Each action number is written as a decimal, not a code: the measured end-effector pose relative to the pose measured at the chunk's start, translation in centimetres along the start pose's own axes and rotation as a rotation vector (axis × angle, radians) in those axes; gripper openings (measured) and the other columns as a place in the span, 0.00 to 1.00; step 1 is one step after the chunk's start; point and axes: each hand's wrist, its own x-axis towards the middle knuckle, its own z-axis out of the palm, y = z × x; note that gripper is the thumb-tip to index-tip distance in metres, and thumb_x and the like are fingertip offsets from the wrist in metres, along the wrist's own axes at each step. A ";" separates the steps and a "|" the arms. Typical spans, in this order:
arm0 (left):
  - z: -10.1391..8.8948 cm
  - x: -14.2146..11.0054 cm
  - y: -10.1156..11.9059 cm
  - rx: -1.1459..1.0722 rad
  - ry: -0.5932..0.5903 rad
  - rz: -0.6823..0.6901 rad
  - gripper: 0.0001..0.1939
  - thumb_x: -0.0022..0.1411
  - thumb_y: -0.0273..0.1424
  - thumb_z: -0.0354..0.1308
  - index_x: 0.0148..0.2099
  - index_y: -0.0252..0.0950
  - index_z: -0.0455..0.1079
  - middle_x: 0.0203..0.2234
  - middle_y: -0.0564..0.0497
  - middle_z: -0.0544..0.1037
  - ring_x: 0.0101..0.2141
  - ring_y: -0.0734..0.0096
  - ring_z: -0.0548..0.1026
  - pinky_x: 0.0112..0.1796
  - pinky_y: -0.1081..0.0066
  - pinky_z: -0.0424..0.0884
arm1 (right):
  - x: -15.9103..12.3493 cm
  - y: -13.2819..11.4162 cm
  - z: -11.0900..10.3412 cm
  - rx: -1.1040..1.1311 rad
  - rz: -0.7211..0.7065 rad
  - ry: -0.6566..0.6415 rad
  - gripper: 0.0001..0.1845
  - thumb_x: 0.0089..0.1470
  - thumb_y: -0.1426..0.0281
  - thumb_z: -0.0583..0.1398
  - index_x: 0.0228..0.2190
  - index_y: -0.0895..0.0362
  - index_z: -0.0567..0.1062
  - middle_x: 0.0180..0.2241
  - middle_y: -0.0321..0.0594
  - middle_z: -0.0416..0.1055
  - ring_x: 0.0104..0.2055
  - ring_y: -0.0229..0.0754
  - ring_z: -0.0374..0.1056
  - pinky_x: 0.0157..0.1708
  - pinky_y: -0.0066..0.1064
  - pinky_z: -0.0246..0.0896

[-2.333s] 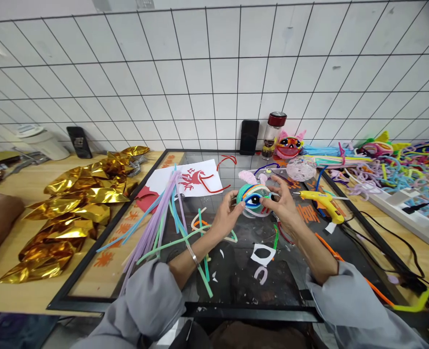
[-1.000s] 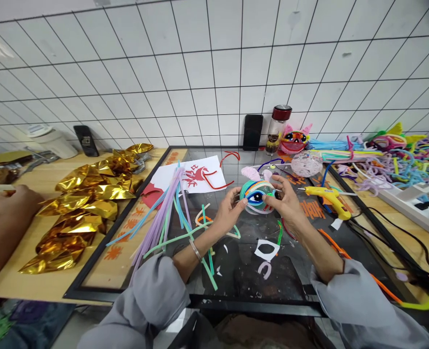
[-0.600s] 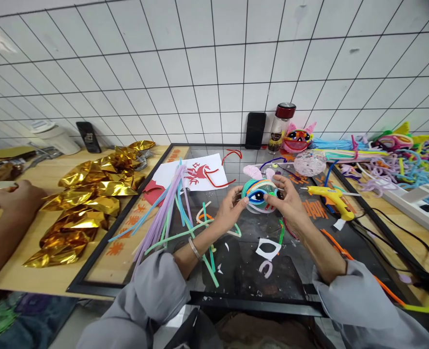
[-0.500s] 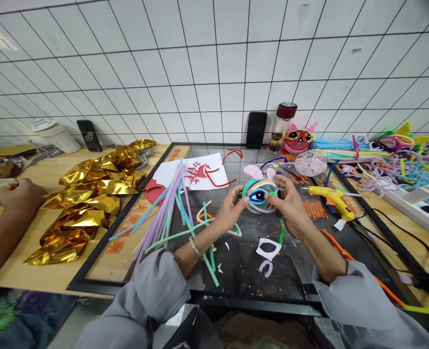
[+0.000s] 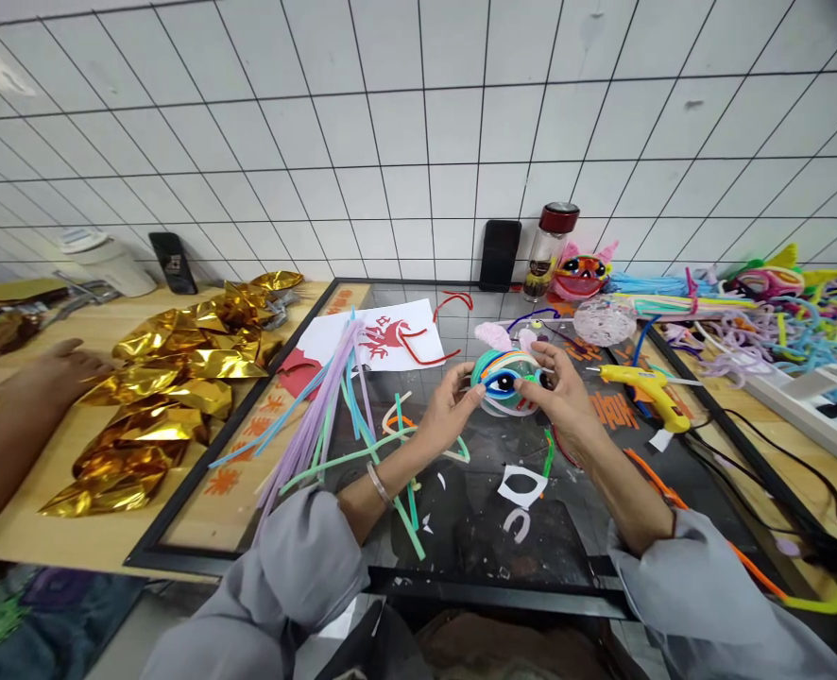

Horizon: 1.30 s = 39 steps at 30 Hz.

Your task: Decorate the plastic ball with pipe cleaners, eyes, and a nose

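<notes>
Left hand, right hand: fingers clamped on pipe-cleaner animal head (presumably light, crushable); sides suit gripping.

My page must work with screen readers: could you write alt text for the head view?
A person's left hand and right hand hold a colorful ball with pink ears over a dark tabletop. A yellow glue gun lies to the right and lilac strips to the left; farther left, a coworker's hand is near gold foil.
</notes>
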 end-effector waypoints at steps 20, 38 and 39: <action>-0.1 -0.1 -0.3 0.270 0.140 0.356 0.08 0.65 0.36 0.62 0.37 0.42 0.82 0.47 0.46 0.71 0.52 0.61 0.72 0.55 0.57 0.69 | 0.0 -0.3 0.3 -0.015 -0.005 -0.003 0.34 0.33 0.61 0.68 0.46 0.50 0.69 0.46 0.43 0.72 0.47 0.53 0.68 0.49 0.47 0.63; 0.0 -0.1 -0.3 0.249 0.151 0.257 0.07 0.63 0.32 0.62 0.38 0.41 0.82 0.47 0.46 0.72 0.52 0.62 0.72 0.56 0.60 0.68 | 0.0 -0.3 0.2 -0.036 -0.020 -0.007 0.31 0.35 0.60 0.68 0.45 0.50 0.69 0.46 0.43 0.71 0.48 0.52 0.68 0.51 0.47 0.63; 0.0 -0.1 -0.3 0.248 0.152 0.252 0.07 0.63 0.32 0.62 0.38 0.41 0.82 0.47 0.45 0.72 0.52 0.61 0.72 0.56 0.59 0.67 | 0.0 -0.3 0.1 -0.036 -0.022 -0.009 0.31 0.35 0.61 0.68 0.45 0.50 0.69 0.46 0.43 0.71 0.49 0.53 0.68 0.51 0.46 0.63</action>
